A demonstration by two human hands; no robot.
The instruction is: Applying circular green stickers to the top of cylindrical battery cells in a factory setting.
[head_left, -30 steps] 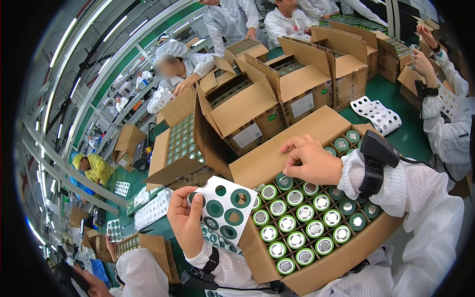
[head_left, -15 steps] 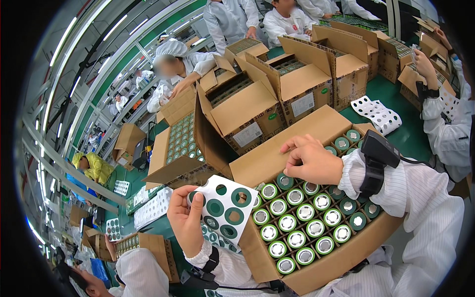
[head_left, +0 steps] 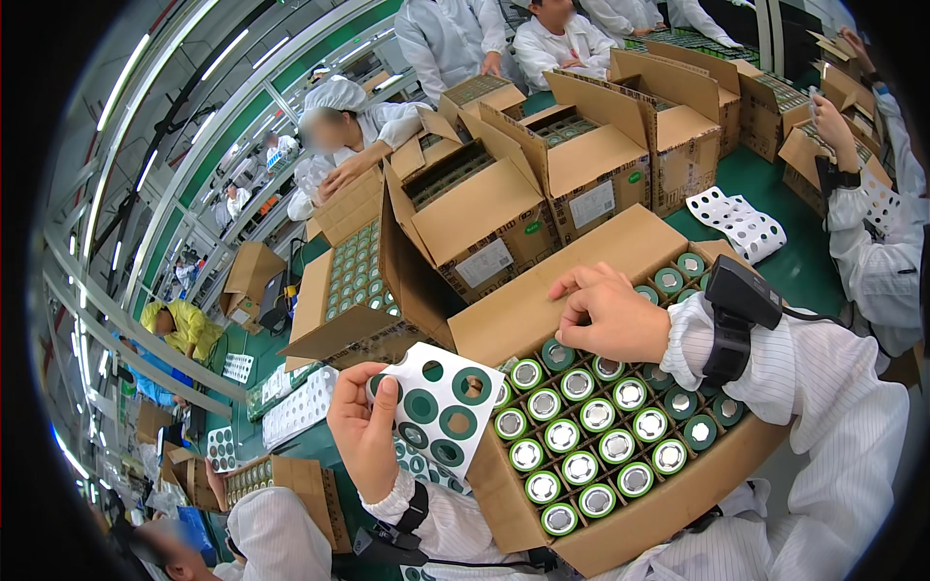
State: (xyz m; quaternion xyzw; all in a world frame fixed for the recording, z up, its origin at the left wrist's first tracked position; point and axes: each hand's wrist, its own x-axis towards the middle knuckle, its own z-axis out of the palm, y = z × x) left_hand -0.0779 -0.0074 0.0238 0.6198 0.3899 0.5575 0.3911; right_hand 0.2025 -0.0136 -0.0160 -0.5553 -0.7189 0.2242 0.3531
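My left hand (head_left: 363, 426) pinches a white sheet of dark green ring stickers (head_left: 441, 392) between thumb and fingers, left of an open cardboard box (head_left: 668, 518). Some rings on the sheet have been taken off, leaving holes. Cylindrical battery cells (head_left: 599, 414) stand upright in the box's divider grid. Many cells toward the front left have bare silver tops with light green rims; those at the back and right carry dark green rings. With curled fingers, my right hand (head_left: 615, 315) touches a dark-ringed cell (head_left: 559, 354) in the back row. Whatever its fingertips hold is hidden.
Several open boxes of cells (head_left: 484, 232) stand across the green table, one with a raised flap (head_left: 354, 281) at the left. A curled punched white sheet (head_left: 738, 225) lies at the right. Stacked sticker sheets (head_left: 300, 407) lie at the left. Co-workers in white sit around.
My hands, the sheet and the cells look unchanged. Across the table at the left, a co-worker's hands have shifted slightly, and the person at the lower left has turned a little.
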